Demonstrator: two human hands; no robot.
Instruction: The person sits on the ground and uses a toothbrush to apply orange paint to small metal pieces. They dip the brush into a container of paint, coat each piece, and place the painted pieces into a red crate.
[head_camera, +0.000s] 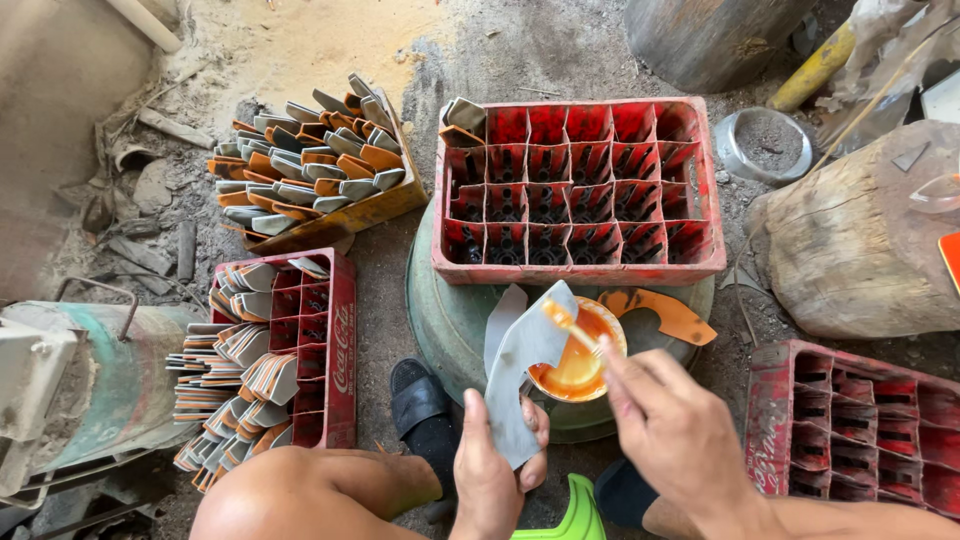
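While the head camera looks straight down, the left hand grips a grey curved metal blade by its lower end, fingers wrapped and pressed around it, thumb along the near face. The blade's long axis runs up and slightly right from that hand, its broad tip reaching over the rim of the orange paint tin. The right hand comes in from the right, fingers pinched on a small brush whose orange-loaded tip touches the blade's upper right edge, just above the tin. So the blade lies up and left of the right hand, and the left hand, holding it, is the nearer one. The tin stands on a round green drum lid, beside an already orange piece. Behind them sits a red crate, nearly empty, with a few pieces in its top left corner. To the left, a second red crate and a yellow crate are packed with stacked grey and orange pieces. A black sandal shows below.
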